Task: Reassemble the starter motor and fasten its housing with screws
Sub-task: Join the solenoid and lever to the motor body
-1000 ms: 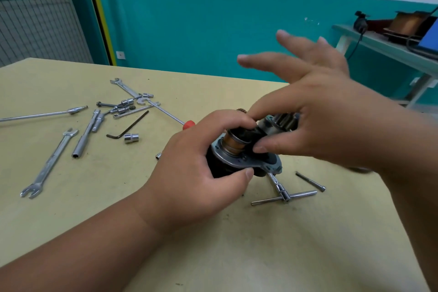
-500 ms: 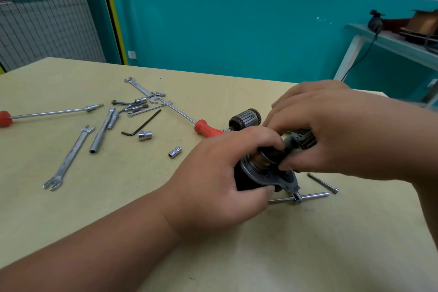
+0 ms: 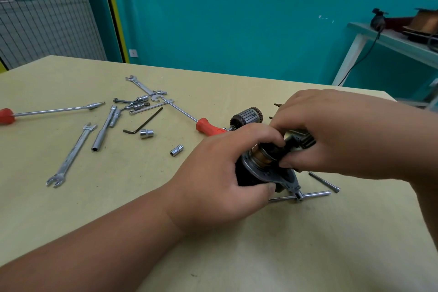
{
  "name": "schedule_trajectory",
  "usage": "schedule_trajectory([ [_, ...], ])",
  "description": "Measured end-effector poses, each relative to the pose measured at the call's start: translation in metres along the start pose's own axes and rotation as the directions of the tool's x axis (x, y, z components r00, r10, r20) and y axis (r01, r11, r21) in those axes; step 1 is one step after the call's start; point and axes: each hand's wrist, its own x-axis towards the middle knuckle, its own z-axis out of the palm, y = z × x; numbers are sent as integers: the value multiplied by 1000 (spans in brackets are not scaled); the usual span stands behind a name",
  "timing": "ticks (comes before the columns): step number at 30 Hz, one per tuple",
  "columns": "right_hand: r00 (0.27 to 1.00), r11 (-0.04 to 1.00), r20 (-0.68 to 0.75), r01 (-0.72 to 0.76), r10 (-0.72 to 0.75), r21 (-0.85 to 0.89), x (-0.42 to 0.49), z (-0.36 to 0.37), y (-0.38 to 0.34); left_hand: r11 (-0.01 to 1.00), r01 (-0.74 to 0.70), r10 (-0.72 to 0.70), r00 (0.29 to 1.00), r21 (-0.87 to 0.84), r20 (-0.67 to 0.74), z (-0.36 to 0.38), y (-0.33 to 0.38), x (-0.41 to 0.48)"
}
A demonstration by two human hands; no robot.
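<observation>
Centre-right of frame, motor (image 3: 263, 169) sat low over the bench (image 3: 118, 208) (contact hidden). Left hand (image 3: 220, 173) grip wrapped its black body to steady it; right hand (image 3: 331, 133) grip pinched the gear end, probably seating it. Armature (image 3: 247, 117) lay behind, bolt (image 3: 323, 182) to the right, both unfitted.

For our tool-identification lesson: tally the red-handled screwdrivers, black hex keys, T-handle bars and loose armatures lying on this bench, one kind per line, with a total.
Red-handled screwdrivers: 2
Black hex key: 1
T-handle bar: 1
Armature: 1
Total: 5
</observation>
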Motion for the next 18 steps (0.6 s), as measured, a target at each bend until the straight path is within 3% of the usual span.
schedule_trajectory([
  [12,998,996,26,-58,57,67,-1,-3,-1,990,83,-83,997,-113,-2,0,-1,0],
  [18,997,996,-9,-72,73,49,0,-6,-2,942,169,-186,982,-291,-32,2,-4,0],
])
